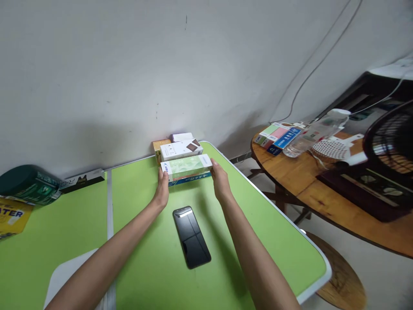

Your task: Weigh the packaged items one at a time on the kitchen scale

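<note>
A long green-and-white box (pixel 186 166) is gripped at its two ends between my hands. My left hand (pixel 162 189) presses its left end, thumb toward me. At the right end, my right hand (pixel 220 178) has its fingers against the side. Under that box shows the front of a blue box (pixel 190 179); whether my fingers also touch it, I cannot tell. Just behind are a white box with a brown picture (pixel 181 148), an orange box (pixel 158 147) and a pale purple-white pack (pixel 182 137). Nearer me, a black smartphone (pixel 191 237) lies flat between my forearms.
The green folding table (pixel 138 258) meets the wall. At left are a dark green container (pixel 30 185), a black-and-white box (pixel 82 181) and a yellow pack (pixel 13 217). A wooden table (pixel 300 185) at right bears boxes, a plastic bottle (pixel 318 133) and a fan (pixel 392 142).
</note>
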`<action>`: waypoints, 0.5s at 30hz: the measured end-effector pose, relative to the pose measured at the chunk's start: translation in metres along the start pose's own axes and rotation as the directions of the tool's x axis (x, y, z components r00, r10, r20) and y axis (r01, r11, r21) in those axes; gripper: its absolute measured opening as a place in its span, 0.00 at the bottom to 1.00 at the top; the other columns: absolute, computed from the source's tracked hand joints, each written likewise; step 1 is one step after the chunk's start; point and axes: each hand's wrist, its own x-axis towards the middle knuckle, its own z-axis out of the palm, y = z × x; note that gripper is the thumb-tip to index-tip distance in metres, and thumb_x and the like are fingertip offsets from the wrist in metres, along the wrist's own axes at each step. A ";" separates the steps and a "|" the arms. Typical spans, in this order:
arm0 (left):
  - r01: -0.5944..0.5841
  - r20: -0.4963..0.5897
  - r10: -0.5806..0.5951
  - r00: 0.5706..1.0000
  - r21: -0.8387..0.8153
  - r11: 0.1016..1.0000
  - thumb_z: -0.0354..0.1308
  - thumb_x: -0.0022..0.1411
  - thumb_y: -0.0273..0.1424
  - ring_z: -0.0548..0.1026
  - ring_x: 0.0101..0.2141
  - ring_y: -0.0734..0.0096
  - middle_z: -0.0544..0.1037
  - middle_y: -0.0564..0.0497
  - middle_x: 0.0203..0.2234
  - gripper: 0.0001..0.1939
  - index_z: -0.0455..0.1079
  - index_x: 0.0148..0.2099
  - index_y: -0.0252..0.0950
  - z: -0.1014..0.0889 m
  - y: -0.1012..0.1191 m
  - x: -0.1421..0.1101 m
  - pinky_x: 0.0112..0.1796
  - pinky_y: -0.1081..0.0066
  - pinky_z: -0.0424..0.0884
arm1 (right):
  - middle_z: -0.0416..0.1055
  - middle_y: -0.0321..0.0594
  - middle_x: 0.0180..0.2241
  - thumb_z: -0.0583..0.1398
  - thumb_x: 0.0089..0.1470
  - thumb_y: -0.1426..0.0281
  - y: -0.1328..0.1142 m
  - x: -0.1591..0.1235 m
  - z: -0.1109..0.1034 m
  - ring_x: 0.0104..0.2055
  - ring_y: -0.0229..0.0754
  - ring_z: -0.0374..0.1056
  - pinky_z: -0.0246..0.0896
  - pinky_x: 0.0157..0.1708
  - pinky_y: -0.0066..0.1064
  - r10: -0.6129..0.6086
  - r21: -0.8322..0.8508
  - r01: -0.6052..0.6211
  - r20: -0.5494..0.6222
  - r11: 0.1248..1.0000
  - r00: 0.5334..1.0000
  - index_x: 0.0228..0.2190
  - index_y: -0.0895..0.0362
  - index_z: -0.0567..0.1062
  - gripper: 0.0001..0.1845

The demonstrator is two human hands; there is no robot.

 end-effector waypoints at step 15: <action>0.221 -0.255 -0.244 0.936 -0.119 0.968 0.34 0.62 0.58 0.36 0.67 0.60 0.41 0.58 0.69 0.41 0.39 0.71 0.43 -0.178 -0.008 -0.262 0.65 0.60 0.32 | 0.46 0.31 0.67 0.53 0.59 0.51 0.023 -0.304 0.061 0.69 0.50 0.40 0.33 0.67 0.49 0.207 -0.014 -0.221 0.414 0.975 0.887 0.62 0.45 0.56 0.33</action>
